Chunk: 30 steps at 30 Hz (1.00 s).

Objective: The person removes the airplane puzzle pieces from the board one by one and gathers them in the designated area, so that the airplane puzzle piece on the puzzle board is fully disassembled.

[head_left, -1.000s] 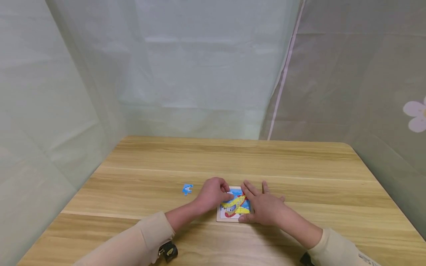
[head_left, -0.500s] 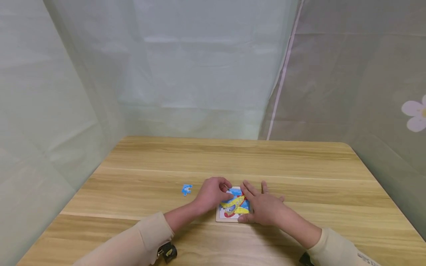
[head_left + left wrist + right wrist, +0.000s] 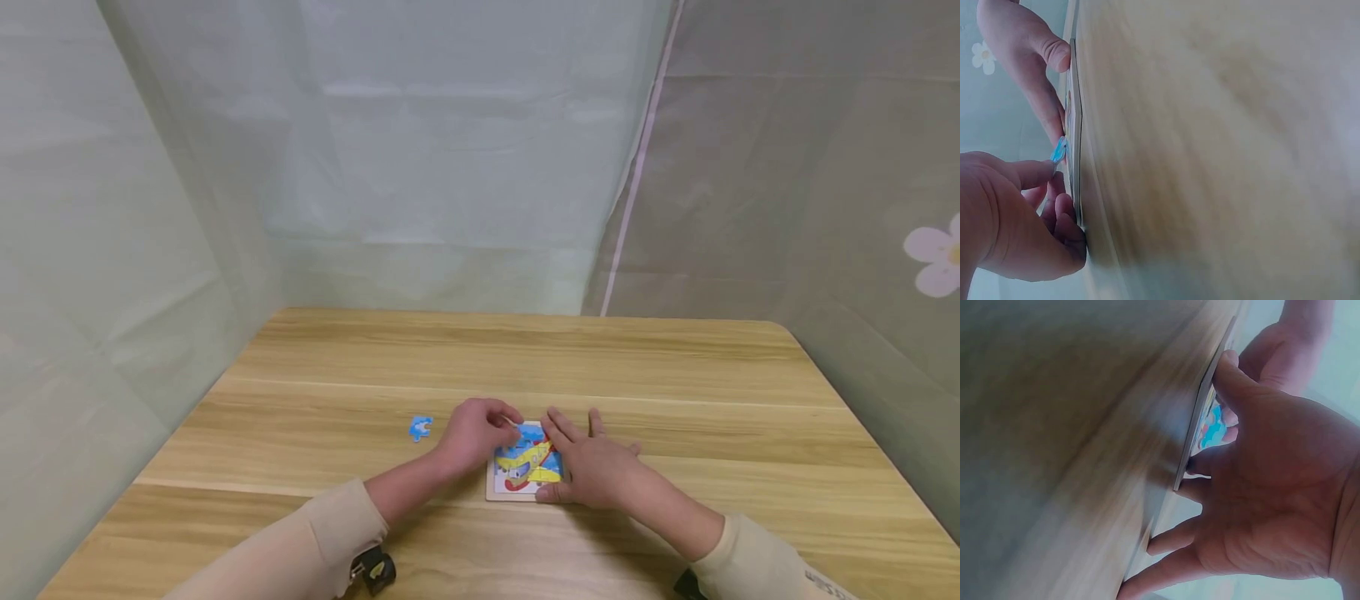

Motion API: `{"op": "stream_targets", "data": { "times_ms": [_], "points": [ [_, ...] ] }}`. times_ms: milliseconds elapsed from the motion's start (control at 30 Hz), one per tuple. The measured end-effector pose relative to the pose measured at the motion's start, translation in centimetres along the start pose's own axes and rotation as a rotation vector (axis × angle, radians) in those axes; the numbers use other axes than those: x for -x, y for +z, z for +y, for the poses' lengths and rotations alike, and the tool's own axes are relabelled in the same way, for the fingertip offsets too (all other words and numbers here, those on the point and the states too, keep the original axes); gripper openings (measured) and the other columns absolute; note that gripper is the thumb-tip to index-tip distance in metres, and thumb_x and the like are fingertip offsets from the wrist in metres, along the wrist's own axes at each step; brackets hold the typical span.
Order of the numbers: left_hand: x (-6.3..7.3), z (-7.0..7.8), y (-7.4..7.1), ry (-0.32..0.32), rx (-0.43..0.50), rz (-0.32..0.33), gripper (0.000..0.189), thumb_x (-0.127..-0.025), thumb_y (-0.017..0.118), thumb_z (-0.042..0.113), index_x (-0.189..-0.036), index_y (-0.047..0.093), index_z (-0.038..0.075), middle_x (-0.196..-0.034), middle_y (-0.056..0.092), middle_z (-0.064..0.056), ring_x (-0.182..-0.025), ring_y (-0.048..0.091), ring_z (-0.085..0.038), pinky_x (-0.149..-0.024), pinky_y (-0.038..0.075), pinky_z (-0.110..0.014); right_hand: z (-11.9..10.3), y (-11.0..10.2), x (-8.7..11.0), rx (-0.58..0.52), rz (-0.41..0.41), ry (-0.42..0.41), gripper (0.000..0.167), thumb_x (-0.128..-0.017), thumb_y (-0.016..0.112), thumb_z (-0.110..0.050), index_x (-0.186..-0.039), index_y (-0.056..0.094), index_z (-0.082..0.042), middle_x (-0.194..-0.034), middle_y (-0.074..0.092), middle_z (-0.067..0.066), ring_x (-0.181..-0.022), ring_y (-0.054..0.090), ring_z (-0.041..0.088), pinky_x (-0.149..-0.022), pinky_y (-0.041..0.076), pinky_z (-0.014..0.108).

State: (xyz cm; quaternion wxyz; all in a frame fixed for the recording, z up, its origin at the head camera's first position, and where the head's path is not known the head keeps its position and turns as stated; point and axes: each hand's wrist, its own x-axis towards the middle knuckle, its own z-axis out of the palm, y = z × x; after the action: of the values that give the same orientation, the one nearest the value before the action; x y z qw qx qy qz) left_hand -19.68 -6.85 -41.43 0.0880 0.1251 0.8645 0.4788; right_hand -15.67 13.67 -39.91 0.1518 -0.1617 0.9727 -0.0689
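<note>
A small jigsaw puzzle in a pale wooden frame lies on the table, with a yellow and red cartoon airplane on its pieces. Between thumb and fingers my left hand pinches a blue puzzle piece, tilted up over the upper part of the board. That piece also shows in the right wrist view as a blue puzzle piece. My right hand is spread along the right side of the frame, its thumb and foremost fingers touching the board and its outer fingers reaching onto the table. It covers part of the right edge.
One loose blue and white puzzle piece lies on the wood-grain table, left of my left hand. Hanging cloth surrounds the table at the back and sides. A dark device is strapped under the left cuff.
My left thumb and fingers have drawn back slightly to the left and lifted, tilting the pinched piece and showing more of the airplane. My right hand stays where it was.
</note>
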Motion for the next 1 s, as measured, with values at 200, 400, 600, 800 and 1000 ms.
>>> {"op": "stream_targets", "data": {
  "times_ms": [200,400,600,800,1000],
  "points": [
    [0.0,-0.5,-0.4,-0.013,0.000,0.028,0.011,-0.091,0.074,0.010,-0.102,0.077,0.010,-0.086,0.065,0.001,-0.082,0.058,-0.017,-0.075,0.050,-0.034,0.0,0.1,0.1,0.006,0.001,-0.002,0.106,-0.077,0.067,-0.075,-0.160,0.030,-0.019,-0.168,0.019,-0.003,-0.144,0.018,0.057,-0.076,0.032,0.088],
    [0.5,-0.7,-1.4,-0.026,-0.004,0.055,0.011,-0.093,0.073,0.011,-0.103,0.077,0.011,-0.088,0.066,0.002,-0.084,0.058,-0.017,-0.077,0.050,-0.033,0.0,0.1,0.1,0.000,0.005,-0.004,0.107,-0.077,0.068,-0.074,-0.160,0.030,-0.018,-0.168,0.019,-0.003,-0.144,0.017,0.058,-0.076,0.031,0.088],
    [0.6,-1.4,-2.1,-0.034,-0.021,0.091,0.009,-0.093,0.073,0.011,-0.101,0.077,0.011,-0.088,0.066,0.002,-0.083,0.057,-0.016,-0.078,0.050,-0.033,0.1,0.1,0.0,0.001,0.001,0.001,0.107,-0.077,0.068,-0.073,-0.160,0.029,-0.018,-0.168,0.018,-0.003,-0.144,0.017,0.058,-0.076,0.030,0.089],
    [0.8,-2.1,-2.9,-0.046,-0.055,0.126,0.009,-0.092,0.074,0.009,-0.099,0.078,0.012,-0.089,0.068,0.003,-0.083,0.058,-0.015,-0.077,0.050,-0.033,0.1,0.1,0.0,-0.002,-0.006,0.006,0.107,-0.077,0.069,-0.073,-0.161,0.029,-0.019,-0.168,0.018,-0.004,-0.145,0.016,0.057,-0.076,0.030,0.089],
    [1.0,-2.7,-4.0,-0.061,-0.064,0.146,0.009,-0.093,0.073,0.007,-0.100,0.077,0.011,-0.093,0.069,0.002,-0.084,0.057,-0.016,-0.077,0.049,-0.032,0.1,0.1,0.0,0.000,-0.008,0.003,0.107,-0.077,0.069,-0.073,-0.161,0.028,-0.019,-0.168,0.018,-0.004,-0.145,0.016,0.058,-0.076,0.030,0.089]
  ]
}}
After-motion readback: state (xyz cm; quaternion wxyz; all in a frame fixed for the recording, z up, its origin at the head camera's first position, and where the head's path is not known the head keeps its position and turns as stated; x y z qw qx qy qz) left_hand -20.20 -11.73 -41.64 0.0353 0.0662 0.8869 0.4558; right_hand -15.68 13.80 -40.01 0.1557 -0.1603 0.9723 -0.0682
